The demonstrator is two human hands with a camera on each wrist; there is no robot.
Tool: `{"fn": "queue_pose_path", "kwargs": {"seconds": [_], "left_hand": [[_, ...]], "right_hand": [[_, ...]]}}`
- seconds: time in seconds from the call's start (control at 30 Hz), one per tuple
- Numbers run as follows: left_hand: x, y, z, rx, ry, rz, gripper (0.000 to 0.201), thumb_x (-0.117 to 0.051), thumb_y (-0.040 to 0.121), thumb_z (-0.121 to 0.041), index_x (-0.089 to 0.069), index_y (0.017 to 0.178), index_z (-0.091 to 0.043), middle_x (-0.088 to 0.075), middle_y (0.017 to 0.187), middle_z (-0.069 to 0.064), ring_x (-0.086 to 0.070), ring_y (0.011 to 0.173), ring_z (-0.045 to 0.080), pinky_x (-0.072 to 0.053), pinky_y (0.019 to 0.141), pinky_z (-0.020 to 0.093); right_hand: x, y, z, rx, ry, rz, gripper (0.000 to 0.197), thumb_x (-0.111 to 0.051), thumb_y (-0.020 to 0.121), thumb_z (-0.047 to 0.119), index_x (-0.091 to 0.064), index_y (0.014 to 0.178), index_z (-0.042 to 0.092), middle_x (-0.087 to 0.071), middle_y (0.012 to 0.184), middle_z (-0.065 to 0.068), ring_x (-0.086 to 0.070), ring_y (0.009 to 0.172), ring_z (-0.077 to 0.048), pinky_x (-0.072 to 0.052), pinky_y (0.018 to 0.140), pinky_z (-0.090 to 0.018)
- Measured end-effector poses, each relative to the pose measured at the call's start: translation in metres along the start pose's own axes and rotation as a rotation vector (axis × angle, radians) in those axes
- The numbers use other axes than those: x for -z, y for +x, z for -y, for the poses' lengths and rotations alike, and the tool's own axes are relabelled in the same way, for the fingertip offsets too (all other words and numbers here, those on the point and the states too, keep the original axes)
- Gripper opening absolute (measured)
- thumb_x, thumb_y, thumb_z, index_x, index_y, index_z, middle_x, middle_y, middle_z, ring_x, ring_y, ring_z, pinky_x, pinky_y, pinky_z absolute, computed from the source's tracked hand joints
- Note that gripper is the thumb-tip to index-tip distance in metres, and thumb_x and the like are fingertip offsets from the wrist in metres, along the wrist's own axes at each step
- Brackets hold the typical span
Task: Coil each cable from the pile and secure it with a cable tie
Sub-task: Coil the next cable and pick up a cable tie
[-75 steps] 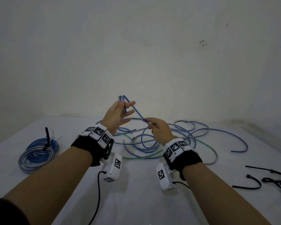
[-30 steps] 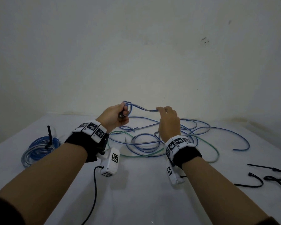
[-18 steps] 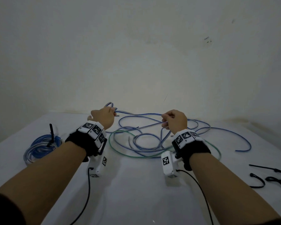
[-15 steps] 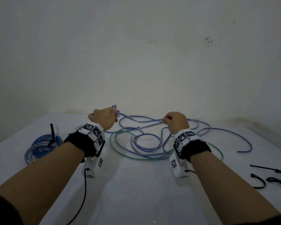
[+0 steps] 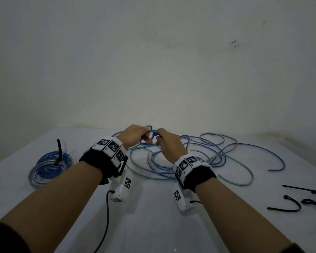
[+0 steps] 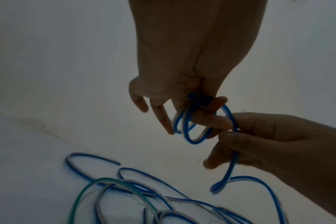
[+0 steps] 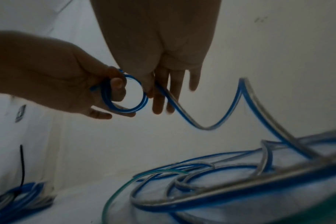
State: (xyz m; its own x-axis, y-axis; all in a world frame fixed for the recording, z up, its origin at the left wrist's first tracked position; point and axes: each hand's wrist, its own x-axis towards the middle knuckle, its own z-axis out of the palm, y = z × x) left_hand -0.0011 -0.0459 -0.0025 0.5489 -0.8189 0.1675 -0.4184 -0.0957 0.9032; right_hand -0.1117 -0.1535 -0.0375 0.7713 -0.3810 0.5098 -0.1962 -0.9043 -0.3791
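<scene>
I am pinching the small blue coil [image 6: 194,121] in my left hand [image 5: 135,136] while my right hand [image 5: 169,144] fingers [image 6: 226,137], clamped on the blue cable [image 7: 184,112], are feeding another loop; matching loop sizes should keep it tidy

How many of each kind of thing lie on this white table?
Tied bundle of blue and clear cable: 1
Tangled pile of loose blue and green cables: 1
Loose black plastic cable ties: 3 in view
Total: 5

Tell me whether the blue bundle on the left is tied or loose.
Tied: a black cable tie cinches the blue bundle, tail sticking up.
</scene>
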Motion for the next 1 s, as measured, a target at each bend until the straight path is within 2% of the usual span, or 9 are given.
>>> {"fn": "queue_pose_path", "kwargs": {"seconds": [0.13, 0.2, 0.33, 0.47, 0.53, 0.63, 0.8, 0.9, 1.0], "left_hand": [[0.002, -0.008, 0.0, 0.048, -0.086, 0.084, 0.041, -0.034, 0.101, -0.03, -0.051, 0.068, -0.014, -0.06, 0.063, 0.002, -0.055, 0.06, 0.01, -0.042, 0.069, 0.023], [0.002, -0.01, 0.001, 0.038, -0.078, 0.08, 0.041, -0.033, 0.102, -0.029, -0.051, 0.068, -0.015, -0.061, 0.062, 0.0, -0.055, 0.056, 0.005, -0.042, 0.064, 0.017], [0.001, -0.008, 0.002, -0.021, -0.065, 0.01, 0.04, -0.031, 0.102, -0.026, -0.053, 0.071, -0.015, -0.06, 0.074, -0.001, -0.052, 0.076, 0.012, -0.039, 0.075, 0.019], [-0.005, -0.012, 0.001, 0.084, -0.495, 0.113, 0.037, -0.03, 0.102, -0.024, -0.051, 0.075, -0.009, -0.055, 0.065, 0.002, -0.056, 0.062, 0.014, -0.053, 0.061, 0.02], [-0.004, -0.011, 0.0, 0.101, -0.651, 0.112, 0.037, -0.03, 0.102, -0.027, -0.05, 0.077, -0.009, -0.052, 0.055, -0.002, -0.053, 0.05, 0.011, -0.048, 0.056, 0.02], [0.009, -0.005, -0.002, 0.074, -0.881, 0.037, 0.037, -0.027, 0.102, -0.031, -0.047, 0.077, -0.012, -0.042, 0.047, -0.008, -0.043, 0.041, 0.007, -0.037, 0.064, 0.021], [0.018, 0.0, -0.003, -0.013, -1.007, -0.022, 0.036, -0.026, 0.103, -0.029, -0.048, 0.079, -0.012, -0.041, 0.048, -0.009, -0.041, 0.042, 0.006, -0.036, 0.074, 0.024], [0.019, 0.003, -0.002, -0.062, -1.075, -0.033, 0.035, -0.027, 0.103, -0.025, -0.05, 0.082, -0.011, -0.048, 0.052, -0.008, -0.048, 0.047, 0.007, -0.046, 0.071, 0.021], [0.026, 0.004, -0.001, -0.085, -1.097, -0.085, 0.035, -0.026, 0.103, -0.022, -0.053, 0.083, -0.01, -0.06, 0.06, -0.005, -0.058, 0.055, 0.009, -0.053, 0.066, 0.021]], "right_hand": [[0.0, -0.003, -0.003, 0.013, 0.397, -0.006, 0.042, -0.046, 0.096, 0.004, -0.039, 0.137, 0.009, -0.045, 0.132, -0.004, -0.05, 0.111, -0.019, -0.042, 0.093, -0.026], [0.003, -0.002, -0.002, -0.065, 0.532, 0.058, 0.038, -0.046, 0.097, 0.006, -0.041, 0.134, 0.012, -0.053, 0.121, 0.0, -0.055, 0.102, -0.016, -0.047, 0.088, -0.027], [0.01, 0.002, -0.002, -0.087, 0.568, 0.026, 0.017, -0.045, 0.097, 0.005, -0.056, 0.108, 0.002, -0.062, 0.087, -0.008, -0.054, 0.074, -0.006, -0.039, 0.062, -0.005], [0.012, 0.004, -0.002, -0.066, 0.57, -0.004, 0.012, -0.043, 0.097, 0.004, -0.054, 0.098, 0.009, -0.059, 0.076, 0.0, -0.052, 0.064, -0.007, -0.04, 0.057, -0.008], [0.012, 0.003, -0.007, -0.106, 0.559, -0.026, 0.014, -0.044, 0.097, 0.005, -0.056, 0.101, 0.009, -0.058, 0.079, 0.003, -0.053, 0.062, -0.009, -0.043, 0.059, -0.011], [0.013, -0.005, -0.022, -0.187, 0.474, -0.046, 0.015, -0.044, 0.095, 0.003, -0.053, 0.107, 0.005, -0.055, 0.078, 0.004, -0.054, 0.064, -0.014, -0.045, 0.063, -0.02], [0.017, -0.012, -0.041, -0.26, 0.205, -0.076, 0.012, -0.044, 0.095, 0.006, -0.047, 0.107, 0.006, -0.06, 0.095, -0.01, -0.058, 0.084, -0.028, -0.048, 0.075, -0.038], [0.019, -0.012, -0.052, -0.409, 0.19, -0.113, 0.015, -0.038, 0.099, 0.015, -0.044, 0.107, 0.003, -0.062, 0.097, -0.022, -0.06, 0.085, -0.037, -0.049, 0.074, -0.044], [0.027, -0.014, -0.061, -0.497, 0.26, -0.181, 0.017, -0.043, 0.099, 0.02, -0.044, 0.103, 0.004, -0.059, 0.094, -0.02, -0.059, 0.081, -0.034, -0.048, 0.066, -0.039]]}}
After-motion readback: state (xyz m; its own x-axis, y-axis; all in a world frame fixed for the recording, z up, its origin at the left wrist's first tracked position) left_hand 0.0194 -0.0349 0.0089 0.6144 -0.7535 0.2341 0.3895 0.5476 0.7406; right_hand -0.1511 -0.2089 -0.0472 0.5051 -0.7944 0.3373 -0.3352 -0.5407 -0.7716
